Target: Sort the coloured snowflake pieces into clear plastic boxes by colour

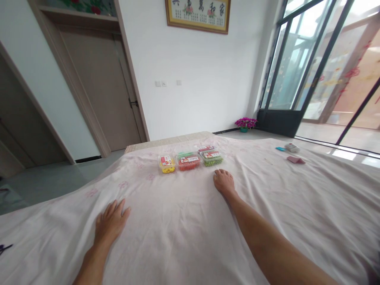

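My left hand (111, 222) lies flat on the pale pink sheet (166, 229), its fingers spread and nothing in them. Farther forward, my right hand (224, 181) rests palm down on the sheet, empty, with its fingers slightly bent. Just ahead of it is a clear plastic box of green beads (213, 159) with a red and white label. To the left stand a box of red beads (188, 162) and a box of yellow beads (168, 164). Behind the green one, another labelled box (205, 149) is partly hidden. The boxes look closed.
On the right of the sheet lie a pink piece (296, 160), a white object (292, 147) and a blue item (280, 149). A dark object (4, 248) sits at the left edge. Beyond are potted purple flowers (246, 123), a door (101, 87) and a glass door (291, 75).
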Demonstrator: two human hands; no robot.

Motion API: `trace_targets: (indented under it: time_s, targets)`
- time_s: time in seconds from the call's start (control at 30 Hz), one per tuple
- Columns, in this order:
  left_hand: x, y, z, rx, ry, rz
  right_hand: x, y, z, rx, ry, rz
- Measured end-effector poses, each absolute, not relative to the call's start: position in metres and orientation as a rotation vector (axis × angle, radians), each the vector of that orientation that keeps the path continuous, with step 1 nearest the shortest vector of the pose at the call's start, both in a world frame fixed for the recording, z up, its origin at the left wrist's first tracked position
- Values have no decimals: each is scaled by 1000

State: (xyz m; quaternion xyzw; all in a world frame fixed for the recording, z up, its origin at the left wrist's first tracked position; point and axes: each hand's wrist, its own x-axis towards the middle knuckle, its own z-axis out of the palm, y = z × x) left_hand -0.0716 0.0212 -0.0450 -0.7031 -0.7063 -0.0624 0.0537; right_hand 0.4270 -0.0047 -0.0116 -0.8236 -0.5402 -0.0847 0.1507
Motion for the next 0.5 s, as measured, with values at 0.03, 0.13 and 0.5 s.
trace_targets:
  time_s: [0.03,0.13,0.5]
  targets:
    - [-72,21,-45,-2139,-2146,-192,427,-5,-11,-2363,-1549,-244]
    - [-73,22,-46,-2134,-2145,-187,426,-4,-11,-2352,-1545,-253]
    - [-74,24,-49,-2118,-2116,-148,432,-1,-15,-2347,-1537,-236]
